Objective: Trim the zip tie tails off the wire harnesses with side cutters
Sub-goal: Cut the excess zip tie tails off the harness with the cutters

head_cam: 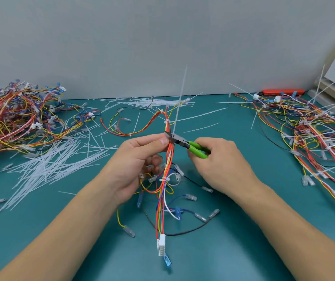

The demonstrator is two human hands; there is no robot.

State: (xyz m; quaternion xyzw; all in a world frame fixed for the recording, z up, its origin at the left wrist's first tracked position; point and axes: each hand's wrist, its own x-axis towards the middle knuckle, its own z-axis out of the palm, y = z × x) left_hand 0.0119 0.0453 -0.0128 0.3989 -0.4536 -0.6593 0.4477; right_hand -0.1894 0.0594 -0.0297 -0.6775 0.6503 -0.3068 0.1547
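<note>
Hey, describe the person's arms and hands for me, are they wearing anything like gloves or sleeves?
Both are bare. The left hand and right hand have no gloves or rings showing, and both forearms are uncovered to the frame's edge: no sleeves, watch or wristband in view.

Bright even light, curved edges

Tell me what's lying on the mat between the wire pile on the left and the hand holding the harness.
Loose white zip tie tails, scattered on the green mat between the left pile and the left hand, per the head view.
</note>
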